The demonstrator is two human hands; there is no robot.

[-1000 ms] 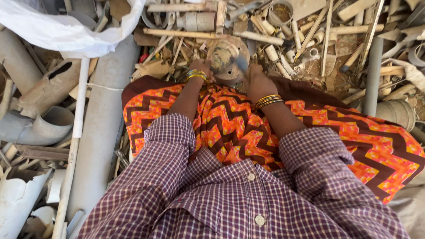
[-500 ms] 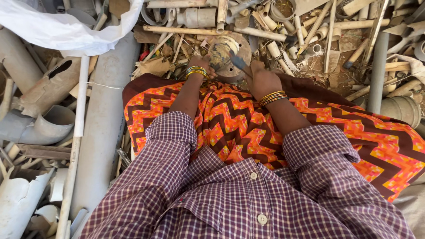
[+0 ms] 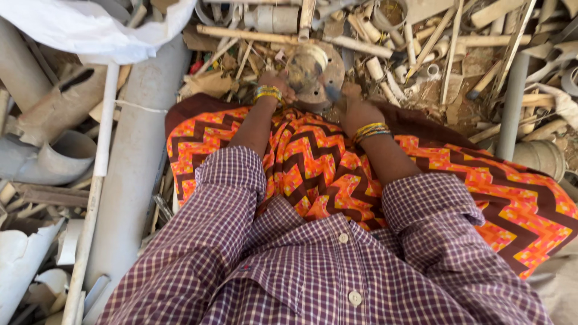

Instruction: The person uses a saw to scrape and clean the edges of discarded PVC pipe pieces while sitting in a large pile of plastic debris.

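Scrap pipe heap, grey pipe, round fitting held

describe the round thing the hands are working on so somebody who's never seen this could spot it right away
Start at the orange zigzag cloth over the lap; just past its far edge, between the left hand and right hand, lies a round dusty metal disc. Unlike the long pipes and sticks around it, it is flat and circular.

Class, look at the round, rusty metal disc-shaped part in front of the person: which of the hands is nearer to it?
Left. The left hand touches the round, rusty metal disc-shaped part at its left edge; the right hand sits just below its right side, holding a dark tool.
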